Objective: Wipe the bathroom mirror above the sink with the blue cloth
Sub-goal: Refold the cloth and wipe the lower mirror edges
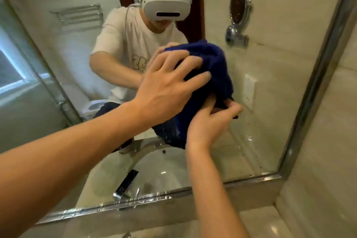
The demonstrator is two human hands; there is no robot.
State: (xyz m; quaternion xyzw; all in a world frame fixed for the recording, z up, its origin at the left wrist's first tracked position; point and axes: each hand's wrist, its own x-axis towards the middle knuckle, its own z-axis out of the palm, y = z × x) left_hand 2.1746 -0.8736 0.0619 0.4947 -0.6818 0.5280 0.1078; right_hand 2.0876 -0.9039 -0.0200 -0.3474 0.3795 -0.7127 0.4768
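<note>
Bathroom mirror [270, 83] under blue cloth [212, 67]; shirt print unreadable.

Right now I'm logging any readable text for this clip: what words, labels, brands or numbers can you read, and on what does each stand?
No text can be read with confidence.
White T-shirt, in the mirror's reflection: a yellowish outlined chest print, mirrored, blurred and partly covered by the left hand; unreadable.
White headset: no legible brand or marking.
Blue cloth, held by both hands: no label visible.
Round wall mirror and faucet in the reflection: no markings legible.
</note>
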